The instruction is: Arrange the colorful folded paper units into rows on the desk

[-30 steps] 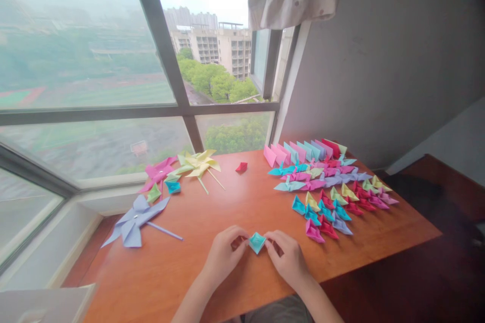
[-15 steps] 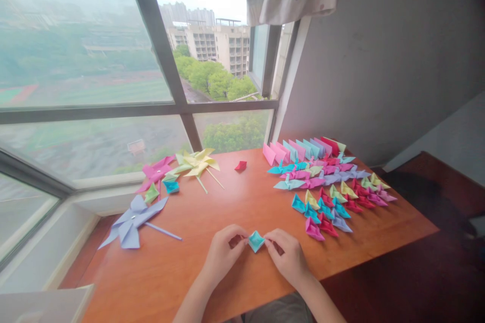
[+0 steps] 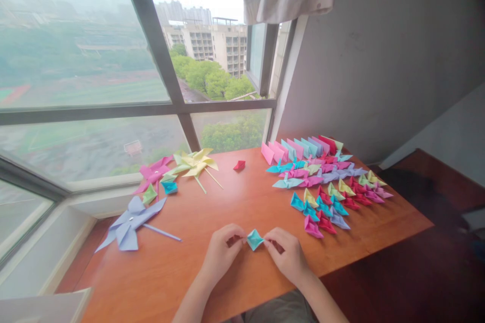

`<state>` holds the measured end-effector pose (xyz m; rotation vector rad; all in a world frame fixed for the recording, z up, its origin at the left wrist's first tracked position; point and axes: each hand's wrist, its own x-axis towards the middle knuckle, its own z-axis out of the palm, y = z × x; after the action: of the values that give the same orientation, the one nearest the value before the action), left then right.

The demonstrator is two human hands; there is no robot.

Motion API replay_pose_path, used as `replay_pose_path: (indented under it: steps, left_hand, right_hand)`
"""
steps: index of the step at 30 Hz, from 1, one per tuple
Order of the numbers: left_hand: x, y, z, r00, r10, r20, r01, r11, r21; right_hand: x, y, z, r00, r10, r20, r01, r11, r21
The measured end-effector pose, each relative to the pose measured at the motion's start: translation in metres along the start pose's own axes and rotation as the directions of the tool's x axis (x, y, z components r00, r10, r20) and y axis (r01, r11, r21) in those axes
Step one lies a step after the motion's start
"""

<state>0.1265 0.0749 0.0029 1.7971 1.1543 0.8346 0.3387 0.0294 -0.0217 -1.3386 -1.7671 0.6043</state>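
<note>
A small turquoise paper boat is held between my two hands near the front of the wooden table. My left hand pinches its left corner between thumb and forefinger. At the opposite corner, the thumb and forefinger of my right hand are closed on the same boat. Its diamond-shaped opening faces up toward me. A lone red paper boat lies farther back on the table.
Rows of folded paper boats, cranes and upright folded pieces fill the right side. To the left lie a lilac pinwheel, a yellow pinwheel and a pink pinwheel. Windows border the back.
The view has shifted slightly. Both hands keep their pinch on the turquoise paper boat, which looks a little wider between them.
</note>
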Motion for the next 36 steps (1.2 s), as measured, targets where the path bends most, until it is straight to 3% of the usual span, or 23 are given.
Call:
replay_pose_path:
  steps: [9,12,15,17,21,23,25,29,36]
  left_hand:
    - [-0.001,-0.001,0.0,0.997,-0.047,-0.06,0.048,0.999,0.022]
    - [-0.002,-0.002,0.001,0.997,-0.039,-0.064,0.041,0.999,0.033]
    - [-0.002,-0.003,0.002,0.998,-0.021,-0.058,0.024,0.998,0.053]
    - [-0.001,-0.004,0.002,0.999,-0.017,-0.048,0.02,0.998,0.064]
    - [0.0,-0.008,0.003,0.999,-0.017,-0.035,0.02,0.997,0.081]
    - [0.0,-0.01,0.003,0.999,-0.015,-0.031,0.018,0.996,0.088]
    - [0.0,-0.011,0.003,1.0,-0.012,-0.028,0.015,0.995,0.094]
    - [0.0,-0.009,0.003,0.999,-0.008,-0.038,0.012,0.994,0.108]
    - [-0.001,-0.006,0.002,0.999,-0.017,-0.043,0.022,0.992,0.127]
  right_hand:
    - [-0.001,-0.002,-0.006,0.997,0.015,-0.074,-0.013,1.0,0.024]
    - [-0.004,-0.003,-0.024,0.988,0.023,-0.154,-0.024,1.0,-0.003]
    - [-0.013,0.003,-0.059,0.953,0.061,-0.297,-0.084,0.994,-0.067]
    - [-0.023,0.014,-0.089,0.894,0.094,-0.437,-0.169,0.976,-0.137]
    - [-0.051,0.052,-0.147,0.678,0.163,-0.717,-0.44,0.871,-0.218]
    - [-0.063,0.074,-0.169,0.582,0.221,-0.783,-0.566,0.802,-0.194]
    - [-0.071,0.092,-0.182,0.533,0.3,-0.791,-0.646,0.748,-0.152]
    - [-0.074,0.116,-0.188,0.53,0.403,-0.746,-0.7,0.704,-0.117]
    - [-0.066,0.131,-0.182,0.542,0.413,-0.732,-0.699,0.705,-0.12]
